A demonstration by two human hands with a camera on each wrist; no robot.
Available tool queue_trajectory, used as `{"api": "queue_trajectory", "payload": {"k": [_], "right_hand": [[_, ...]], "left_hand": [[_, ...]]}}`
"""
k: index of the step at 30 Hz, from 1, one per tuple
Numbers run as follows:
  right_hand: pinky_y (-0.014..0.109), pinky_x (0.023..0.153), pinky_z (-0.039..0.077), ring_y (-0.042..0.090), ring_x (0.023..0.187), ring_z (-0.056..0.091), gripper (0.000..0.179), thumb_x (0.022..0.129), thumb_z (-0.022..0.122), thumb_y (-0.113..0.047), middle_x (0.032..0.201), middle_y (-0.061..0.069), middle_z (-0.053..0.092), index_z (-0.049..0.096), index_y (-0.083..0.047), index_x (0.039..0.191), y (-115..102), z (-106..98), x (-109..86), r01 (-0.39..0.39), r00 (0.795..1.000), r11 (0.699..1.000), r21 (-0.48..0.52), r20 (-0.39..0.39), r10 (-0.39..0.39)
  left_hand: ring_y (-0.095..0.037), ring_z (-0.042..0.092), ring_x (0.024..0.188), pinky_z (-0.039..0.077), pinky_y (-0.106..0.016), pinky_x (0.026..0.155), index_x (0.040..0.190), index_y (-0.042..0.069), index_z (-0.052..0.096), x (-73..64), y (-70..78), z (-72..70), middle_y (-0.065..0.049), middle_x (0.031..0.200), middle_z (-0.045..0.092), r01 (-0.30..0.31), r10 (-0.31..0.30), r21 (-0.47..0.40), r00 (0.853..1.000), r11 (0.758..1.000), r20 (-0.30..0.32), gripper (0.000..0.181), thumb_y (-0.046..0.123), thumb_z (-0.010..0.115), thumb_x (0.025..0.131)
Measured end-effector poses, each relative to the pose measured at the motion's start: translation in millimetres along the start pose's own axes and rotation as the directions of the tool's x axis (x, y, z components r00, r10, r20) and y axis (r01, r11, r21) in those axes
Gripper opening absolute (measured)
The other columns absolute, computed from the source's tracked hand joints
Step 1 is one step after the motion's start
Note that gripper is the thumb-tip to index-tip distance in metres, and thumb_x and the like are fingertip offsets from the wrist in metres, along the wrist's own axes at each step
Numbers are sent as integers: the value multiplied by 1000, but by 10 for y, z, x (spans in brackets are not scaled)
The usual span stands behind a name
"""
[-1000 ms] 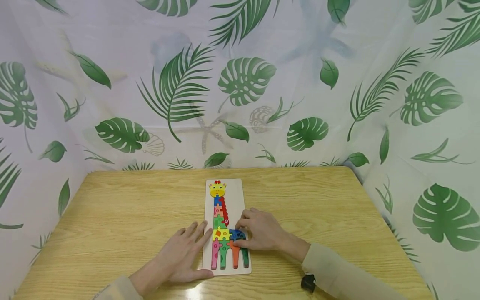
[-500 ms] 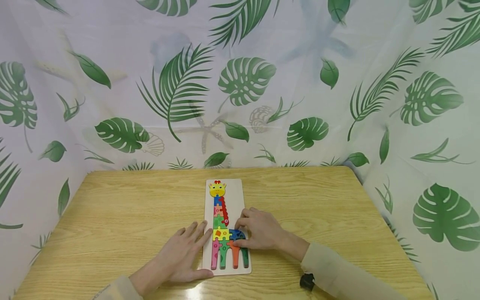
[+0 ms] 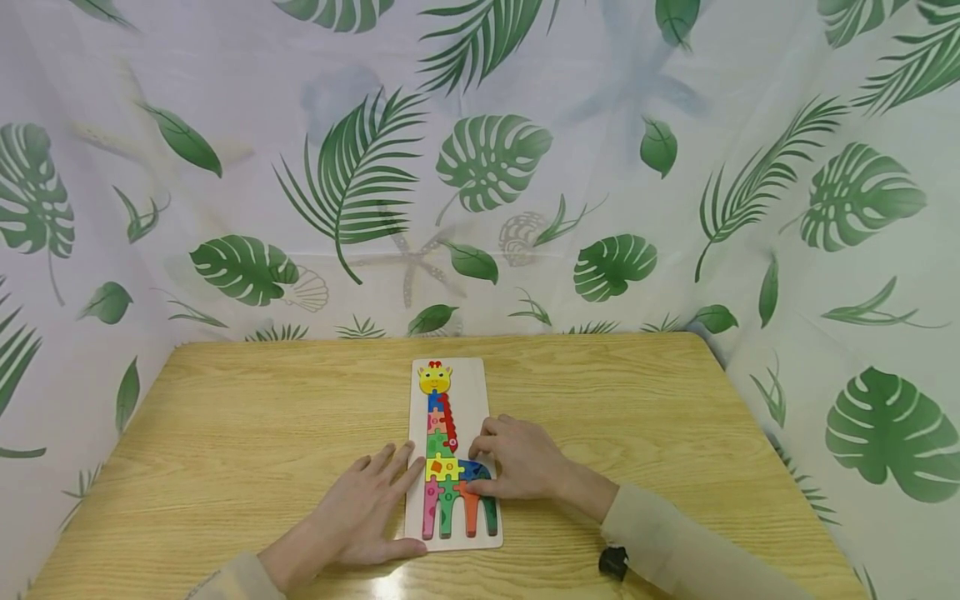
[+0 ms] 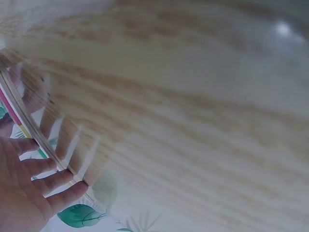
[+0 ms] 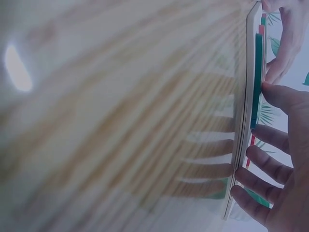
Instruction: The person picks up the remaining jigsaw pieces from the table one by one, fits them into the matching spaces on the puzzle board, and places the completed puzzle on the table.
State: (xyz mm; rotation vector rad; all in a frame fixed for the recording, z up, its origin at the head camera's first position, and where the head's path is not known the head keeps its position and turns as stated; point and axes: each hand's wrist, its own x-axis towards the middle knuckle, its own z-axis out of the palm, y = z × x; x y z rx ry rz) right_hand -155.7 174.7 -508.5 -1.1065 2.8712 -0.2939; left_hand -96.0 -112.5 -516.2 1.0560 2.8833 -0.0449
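Observation:
A wooden giraffe puzzle lies upright on the table, its coloured pieces fitted together on a pale board. In the head view my left hand rests along the board's left side, fingers spread and straight, thumb at the lower left corner. My right hand is on the right side, thumb and index finger on either side of the blue puzzle piece that forms the rump. In the right wrist view its other fingertips meet the board's edge. The palm hides part of that edge in the head view.
The wood-grain table runs back to a white curtain printed with green leaves, which also hangs at both sides. A black band shows below the right sleeve.

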Motion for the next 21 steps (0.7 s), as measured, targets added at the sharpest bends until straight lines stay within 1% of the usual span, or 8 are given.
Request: {"api": "queue_trajectory", "payload": {"k": [7, 13, 16, 19, 21], "right_hand": [[17, 63, 39, 6, 79, 47, 44, 88, 72, -68, 98, -7, 66, 79, -27, 103, -9, 0, 0, 11, 1000, 1000, -9, -4, -11], [18, 69, 44, 9, 90, 54, 50, 90, 69, -69, 108, -6, 69, 79, -25, 112, -32, -29, -32, -5, 1000, 1000, 30, 17, 5], [19, 71, 45, 10, 92, 56, 50, 91, 68, -68, 112, -5, 70, 79, -25, 115, -35, -48, -55, -5, 1000, 999, 37, 21, 4], [21, 74, 48, 10, 95, 58, 52, 91, 68, -68, 114, -4, 70, 78, -24, 118, -35, -74, -87, -8, 1000, 999, 35, 16, 7], [23, 77, 50, 11, 98, 59, 55, 91, 68, -69, 117, -3, 69, 76, -24, 122, -32, -89, -112, -23, 1000, 999, 41, 16, 23]], "left_hand": [[-38, 50, 149, 51, -51, 115, 163, 12, 39, -10, -8, 6, -15, 170, 40, 7, -7, -9, 1000, 1000, 3, 112, 94, 43, 86], [-40, 49, 149, 50, -53, 116, 163, 11, 40, -5, -8, -39, -17, 169, 40, 14, -13, -60, 1000, 998, 17, 112, 92, 48, 85], [-41, 49, 149, 49, -54, 116, 162, 11, 40, -4, -6, -62, -17, 169, 40, 16, -14, -86, 1000, 996, 25, 112, 91, 49, 85], [-41, 47, 151, 49, -55, 117, 162, 11, 41, -3, -2, -79, -17, 170, 39, 18, -15, -103, 999, 995, 30, 112, 91, 48, 85], [-41, 46, 151, 49, -55, 117, 162, 10, 41, -3, -1, -77, -17, 170, 39, 18, -15, -110, 1000, 994, 27, 111, 91, 48, 86]]}}
